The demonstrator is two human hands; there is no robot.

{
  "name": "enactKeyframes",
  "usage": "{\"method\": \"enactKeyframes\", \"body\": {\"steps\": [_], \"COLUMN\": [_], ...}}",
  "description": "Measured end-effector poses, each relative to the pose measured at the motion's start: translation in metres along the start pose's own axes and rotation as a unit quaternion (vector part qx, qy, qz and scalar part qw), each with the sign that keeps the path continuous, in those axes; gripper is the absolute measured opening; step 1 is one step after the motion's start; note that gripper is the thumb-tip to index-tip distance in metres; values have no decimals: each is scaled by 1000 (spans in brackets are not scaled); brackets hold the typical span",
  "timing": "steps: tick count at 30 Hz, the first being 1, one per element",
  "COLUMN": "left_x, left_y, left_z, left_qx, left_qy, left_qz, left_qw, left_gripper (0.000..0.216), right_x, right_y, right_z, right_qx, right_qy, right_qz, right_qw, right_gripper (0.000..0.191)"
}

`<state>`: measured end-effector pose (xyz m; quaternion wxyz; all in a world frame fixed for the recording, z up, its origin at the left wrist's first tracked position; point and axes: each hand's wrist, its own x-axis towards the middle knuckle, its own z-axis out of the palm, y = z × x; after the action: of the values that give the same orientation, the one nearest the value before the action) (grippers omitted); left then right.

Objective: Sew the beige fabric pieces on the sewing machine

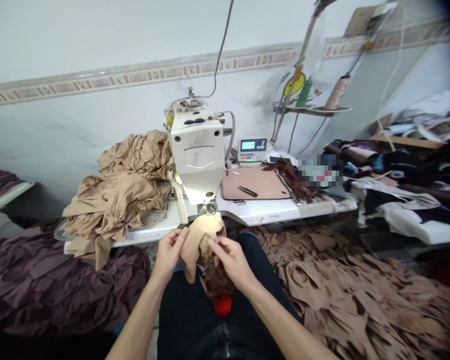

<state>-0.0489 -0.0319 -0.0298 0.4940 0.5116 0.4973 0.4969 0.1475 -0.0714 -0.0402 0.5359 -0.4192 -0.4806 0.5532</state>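
A tan piece of fabric (199,236) hangs at the front of a white sewing machine (197,160), its upper edge lit under the needle area. My left hand (169,251) pinches the fabric's left edge between thumb and fingers. On the other side, my right hand (230,259) grips its right edge, fingertips closed on the cloth. Whether the needle is in the fabric cannot be made out. Below the cloth, brown fabric and a red piece (222,305) show between my legs.
Tan garments (116,200) are heaped left of the machine. Thread snips (247,191) lie on a pinkish pad (232,186) to the right, before a control panel (252,150). Purple cloth (67,285) and brown cloth (345,285) pile up low on either side. Thread cones (337,94) stand above.
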Motion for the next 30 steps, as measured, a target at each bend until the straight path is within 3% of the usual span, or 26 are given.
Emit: {"method": "enactKeyframes", "body": {"steps": [3, 6, 8, 10, 13, 16, 19, 23, 27, 30], "left_x": [-17, -30, -35, -39, -46, -56, -64, -66, -63, -58], "left_y": [-13, -22, -23, -23, -21, -22, -27, -31, -26, -21], "left_z": [1, -4, -5, 0, 18, 37, 41, 27, 14, 9], "left_qx": [-2, 51, 83, 87, 68, 68, 70, 62, 48, 21], "left_qy": [-38, -159, -221, -208, -172, -289, -395, -345, -263, -234], "left_qz": [-30, -38, -9, 22, 16, -19, -61, -79, -63, -60], "left_qw": [999, 985, 972, 974, 983, 955, 914, 933, 962, 970], "left_gripper": [52, 47, 40, 36, 33, 35, 46, 46, 42, 49], "right_x": [-7, -15, -19, -24, -31, -33, -32, -30, -29, -25], "right_y": [-10, -24, -33, -42, -50, -56, -60, -50, -25, -14], "right_z": [-19, -49, -65, -74, -71, -63, -65, -77, -80, -73], "right_qx": [-14, -38, -79, -153, -260, -301, -325, -302, -207, -143], "right_qy": [5, -20, -69, -132, -226, -307, -326, -283, -182, -124], "right_qz": [14, 37, 49, 51, 29, -17, -27, 18, 72, 87], "right_qw": [1000, 998, 993, 978, 938, 902, 888, 910, 959, 978], "right_gripper": [53, 49, 45, 42, 38, 28, 23, 27, 42, 48]}}
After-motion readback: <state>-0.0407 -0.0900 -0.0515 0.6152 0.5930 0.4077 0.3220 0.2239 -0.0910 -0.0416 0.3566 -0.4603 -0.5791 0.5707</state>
